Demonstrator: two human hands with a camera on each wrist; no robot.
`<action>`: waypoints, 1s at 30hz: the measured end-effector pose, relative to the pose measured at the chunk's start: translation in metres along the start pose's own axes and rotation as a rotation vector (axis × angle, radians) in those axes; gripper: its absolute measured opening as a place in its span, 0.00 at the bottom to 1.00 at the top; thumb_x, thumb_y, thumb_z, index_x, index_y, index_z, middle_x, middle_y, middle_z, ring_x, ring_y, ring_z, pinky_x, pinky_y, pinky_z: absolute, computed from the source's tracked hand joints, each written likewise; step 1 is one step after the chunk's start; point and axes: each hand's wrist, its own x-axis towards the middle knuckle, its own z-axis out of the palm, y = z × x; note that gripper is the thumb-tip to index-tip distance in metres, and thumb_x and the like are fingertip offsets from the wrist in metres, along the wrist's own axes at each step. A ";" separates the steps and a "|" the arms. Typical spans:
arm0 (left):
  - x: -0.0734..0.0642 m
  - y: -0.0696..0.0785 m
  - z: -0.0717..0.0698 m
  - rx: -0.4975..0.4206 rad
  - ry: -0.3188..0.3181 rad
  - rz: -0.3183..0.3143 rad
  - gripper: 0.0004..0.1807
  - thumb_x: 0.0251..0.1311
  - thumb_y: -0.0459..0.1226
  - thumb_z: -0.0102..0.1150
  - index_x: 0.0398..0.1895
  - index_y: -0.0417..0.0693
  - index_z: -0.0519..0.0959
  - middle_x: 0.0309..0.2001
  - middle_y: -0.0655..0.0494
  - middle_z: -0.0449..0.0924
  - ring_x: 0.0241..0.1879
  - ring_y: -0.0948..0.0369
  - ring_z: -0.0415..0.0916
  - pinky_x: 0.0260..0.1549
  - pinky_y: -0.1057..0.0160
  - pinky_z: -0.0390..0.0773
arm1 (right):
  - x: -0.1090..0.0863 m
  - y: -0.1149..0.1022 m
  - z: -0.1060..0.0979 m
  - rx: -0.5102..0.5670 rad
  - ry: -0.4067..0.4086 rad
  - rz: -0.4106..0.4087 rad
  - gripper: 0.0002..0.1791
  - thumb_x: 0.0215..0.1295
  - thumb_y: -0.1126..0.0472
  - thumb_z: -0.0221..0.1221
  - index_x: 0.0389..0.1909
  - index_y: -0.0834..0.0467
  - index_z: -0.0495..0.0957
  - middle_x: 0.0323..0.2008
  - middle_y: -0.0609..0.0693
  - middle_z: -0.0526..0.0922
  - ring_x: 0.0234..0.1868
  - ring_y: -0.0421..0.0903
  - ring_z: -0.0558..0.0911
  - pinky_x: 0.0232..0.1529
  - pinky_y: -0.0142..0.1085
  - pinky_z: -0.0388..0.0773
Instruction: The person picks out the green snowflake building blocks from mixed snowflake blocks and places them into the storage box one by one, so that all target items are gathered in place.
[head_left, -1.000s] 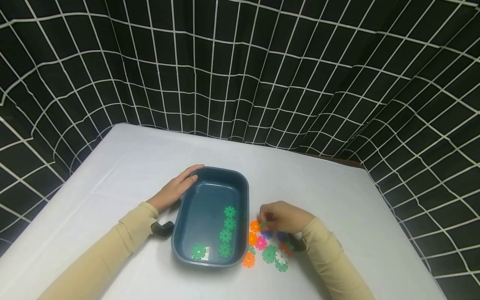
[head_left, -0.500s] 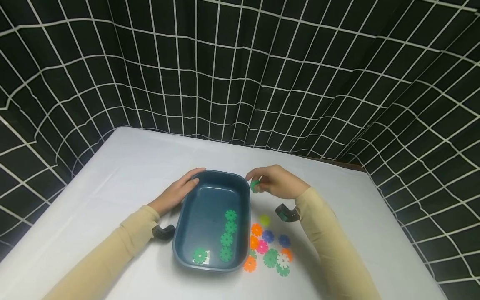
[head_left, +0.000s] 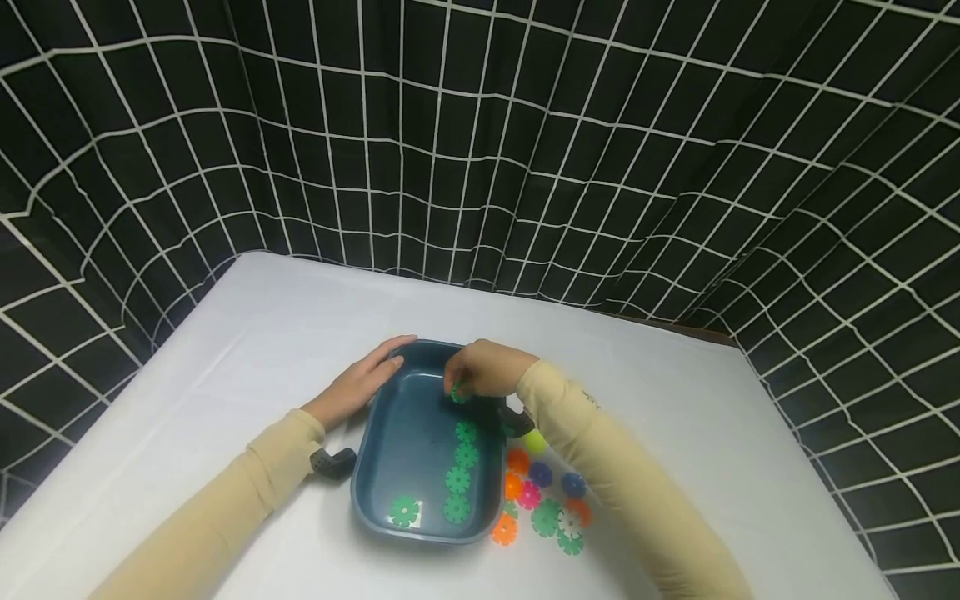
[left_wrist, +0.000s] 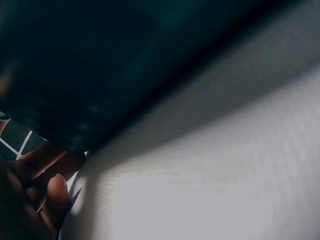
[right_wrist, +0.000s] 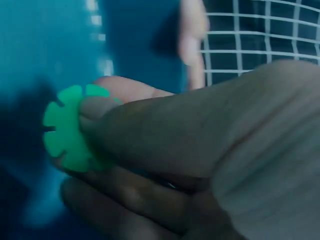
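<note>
A blue plastic tub (head_left: 405,433) stands on the white cloth. At its far left corner my left hand (head_left: 354,390) grips the rim, thumb over the inside and fingers along the outside. In the left wrist view, fingers (left_wrist: 58,192) show at the tub's outer wall. Over the far right part of the tub, my right hand (head_left: 491,367) pinches a green notched disc (right_wrist: 67,132) between thumb and fingers. Below it, several green discs (head_left: 457,479) lie in a line along the tub's right side. One more green disc (head_left: 404,511) lies at the near left of the tub floor.
Right of the tub lies a loose group of notched discs: orange (head_left: 505,529), pink (head_left: 529,495), blue (head_left: 573,484), yellow (head_left: 535,442), white (head_left: 569,522) and green (head_left: 546,517). A black curtain with a white grid (head_left: 465,150) surrounds the table's back and sides.
My right hand has picked a green disc from the loose group, lifted it past the tub's right rim and brought it left over the tub. My left hand stays at the rim.
</note>
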 end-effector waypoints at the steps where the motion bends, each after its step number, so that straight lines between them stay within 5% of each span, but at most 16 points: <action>1: 0.000 0.000 0.000 0.000 -0.001 0.002 0.25 0.71 0.60 0.36 0.70 0.79 0.56 0.73 0.68 0.54 0.74 0.56 0.47 0.69 0.37 0.48 | 0.002 0.000 0.004 -0.010 -0.017 0.009 0.07 0.60 0.69 0.62 0.35 0.54 0.83 0.33 0.43 0.84 0.34 0.39 0.79 0.41 0.31 0.80; 7: 0.000 0.001 0.001 -0.001 -0.002 0.000 0.24 0.70 0.60 0.36 0.69 0.82 0.56 0.73 0.70 0.53 0.74 0.57 0.47 0.69 0.38 0.48 | 0.007 -0.001 0.015 -0.073 -0.082 0.034 0.10 0.59 0.71 0.60 0.32 0.52 0.81 0.30 0.44 0.82 0.34 0.41 0.77 0.42 0.33 0.79; 19: 0.000 0.001 0.001 0.016 0.005 0.000 0.23 0.71 0.60 0.35 0.67 0.85 0.57 0.73 0.69 0.54 0.74 0.57 0.47 0.70 0.39 0.48 | 0.006 0.001 0.019 -0.143 -0.089 0.086 0.07 0.63 0.65 0.60 0.33 0.49 0.81 0.32 0.42 0.82 0.36 0.41 0.77 0.46 0.34 0.78; 30: -0.001 0.004 0.001 0.029 0.010 0.001 0.24 0.71 0.60 0.34 0.69 0.81 0.56 0.73 0.66 0.55 0.74 0.56 0.48 0.69 0.39 0.48 | -0.006 -0.006 0.016 -0.158 -0.070 0.135 0.10 0.66 0.61 0.60 0.45 0.52 0.85 0.42 0.45 0.86 0.44 0.42 0.81 0.54 0.38 0.79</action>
